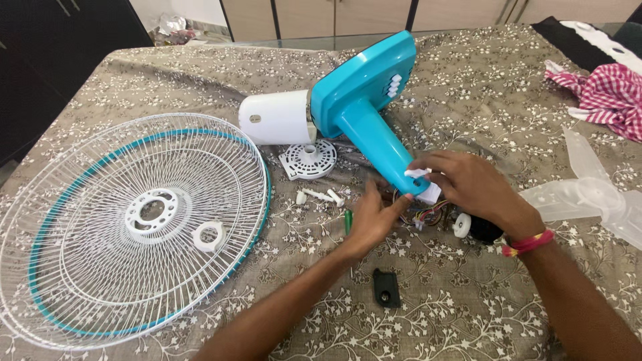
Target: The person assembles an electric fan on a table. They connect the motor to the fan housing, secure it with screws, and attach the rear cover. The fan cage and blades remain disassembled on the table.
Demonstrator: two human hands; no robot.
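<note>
Off to the far left of both hands lie two white wire fan guards [127,227], stacked, with a teal rim band and a loose white plastic ring [208,236] resting on the mesh. Closer in, just left of the left hand, a couple of white screws [321,196] and a small green-handled tool [348,220] lie on the flowery tablecloth [468,301], with a round white vented plate [309,160] a bit beyond them. The left hand [374,220] is half open, fingertips reaching under the lower end of the teal fan stand [364,107], which lies on its side with the white motor housing [277,118] just beside its wide end. Coloured wires [428,215] spill out right between the two hands. The right hand [471,187] curls over that same end of the neck, fingers pinching at a small white clip there, not clamped hard as far as I can tell. Looks like the wiring at the neck is being worked on; I'd guess freeing that clip needs a steady pull without yanking the wires. Below the hands lies a small black part [386,287]; right of the right hand, a clear fan blade [588,197].
</note>
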